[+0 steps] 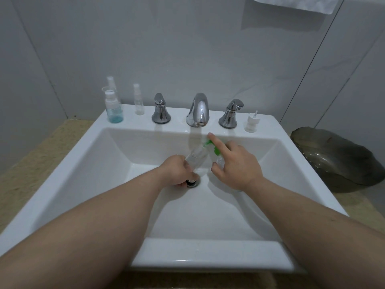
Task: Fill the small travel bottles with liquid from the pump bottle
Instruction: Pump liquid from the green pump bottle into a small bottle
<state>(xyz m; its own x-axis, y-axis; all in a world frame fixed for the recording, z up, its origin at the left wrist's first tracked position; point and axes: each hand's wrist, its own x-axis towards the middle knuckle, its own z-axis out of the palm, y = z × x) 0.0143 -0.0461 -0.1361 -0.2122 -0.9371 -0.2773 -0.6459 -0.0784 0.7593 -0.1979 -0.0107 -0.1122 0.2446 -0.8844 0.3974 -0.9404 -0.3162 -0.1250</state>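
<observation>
One white sink [208, 215] carries everything. Over its basin, near the drain [192, 182], the left hand [177, 172] curls round a clear travel bottle [196, 156], which is tilted with its upper end at the pump. Just beside it the right hand [235, 163] grips the pump bottle [216, 151], forefinger stretched along the green head. At the back ledge's left corner stand a blue-filled bottle [114, 109] and a slim clear bottle [139, 103]. A loose white spray cap [252, 123] sits at the right corner.
</observation>
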